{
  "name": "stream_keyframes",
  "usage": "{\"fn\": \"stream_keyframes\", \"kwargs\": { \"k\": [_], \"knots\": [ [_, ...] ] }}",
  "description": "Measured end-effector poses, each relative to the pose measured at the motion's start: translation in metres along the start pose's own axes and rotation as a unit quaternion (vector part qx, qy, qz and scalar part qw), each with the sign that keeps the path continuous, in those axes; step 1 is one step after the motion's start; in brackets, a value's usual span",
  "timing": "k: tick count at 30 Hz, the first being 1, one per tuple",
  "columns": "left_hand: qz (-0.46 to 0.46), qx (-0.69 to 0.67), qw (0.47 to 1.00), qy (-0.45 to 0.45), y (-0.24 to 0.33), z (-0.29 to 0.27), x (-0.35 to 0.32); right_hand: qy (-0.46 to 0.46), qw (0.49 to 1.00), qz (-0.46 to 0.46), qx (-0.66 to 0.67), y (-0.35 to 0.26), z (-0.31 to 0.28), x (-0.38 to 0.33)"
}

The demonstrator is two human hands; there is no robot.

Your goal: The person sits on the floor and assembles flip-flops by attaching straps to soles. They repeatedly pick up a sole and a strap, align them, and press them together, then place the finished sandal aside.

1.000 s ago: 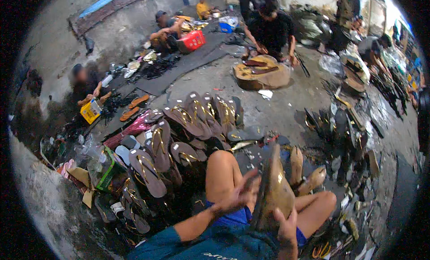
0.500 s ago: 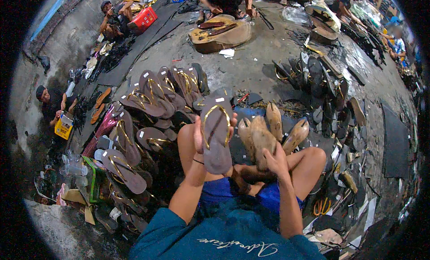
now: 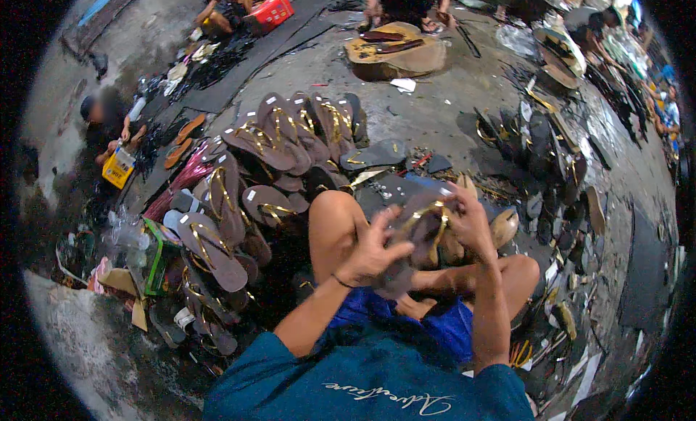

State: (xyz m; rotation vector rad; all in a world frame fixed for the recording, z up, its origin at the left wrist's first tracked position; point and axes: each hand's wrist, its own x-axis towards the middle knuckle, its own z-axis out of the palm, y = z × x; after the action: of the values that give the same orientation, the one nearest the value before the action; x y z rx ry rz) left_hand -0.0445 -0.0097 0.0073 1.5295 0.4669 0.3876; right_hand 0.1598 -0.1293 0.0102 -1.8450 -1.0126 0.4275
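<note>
A brown flip-flop (image 3: 419,240) with gold straps is held above my lap, blurred by motion. My right hand (image 3: 473,221) grips it by its upper right part, near the strap. My left hand (image 3: 371,253) lies against or just beside its left edge, fingers spread; contact is hard to tell. Behind the flip-flop, partly covered by it and my right hand, stand wooden shoe lasts (image 3: 504,227). On my left lies a heap of similar finished flip-flops (image 3: 210,250), with small white stickers on the soles. A single grey-brown flip-flop (image 3: 375,155) lies beyond my knees.
A thick wooden block (image 3: 395,62) stands ahead with dark sole pieces on it. More dark flip-flops (image 3: 533,131) are piled at the right, near a black sheet (image 3: 641,269) and scraps. A green-edged box (image 3: 161,258) stands left. Other people sit farther off, by red (image 3: 272,13) and yellow (image 3: 118,167) crates.
The flip-flop has moved right and down. My right hand has left the wooden last and taken hold of it. My left hand has opened. The view has shifted, moving the surroundings rightward.
</note>
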Motion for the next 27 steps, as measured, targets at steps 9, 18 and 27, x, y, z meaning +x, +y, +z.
{"fn": "stream_keyframes", "kwargs": {
  "k": [9, 18, 27],
  "knots": [
    [0.166, 0.526, 0.715, 0.429, 0.082, -0.24, -0.002, -0.079, 0.977, -0.12, 0.16, -0.099, 0.058, -0.026],
    [0.136, 0.511, 0.849, 0.001, 0.041, -0.093, 0.156, 0.018, 0.988, -0.026, -0.15, 0.091, 0.045, 0.031],
    [-0.126, 0.743, 0.616, -0.23, -0.126, -0.13, 0.277, 0.001, 0.88, 0.346, -0.325, 0.238, -0.133, 0.067]
  ]
}}
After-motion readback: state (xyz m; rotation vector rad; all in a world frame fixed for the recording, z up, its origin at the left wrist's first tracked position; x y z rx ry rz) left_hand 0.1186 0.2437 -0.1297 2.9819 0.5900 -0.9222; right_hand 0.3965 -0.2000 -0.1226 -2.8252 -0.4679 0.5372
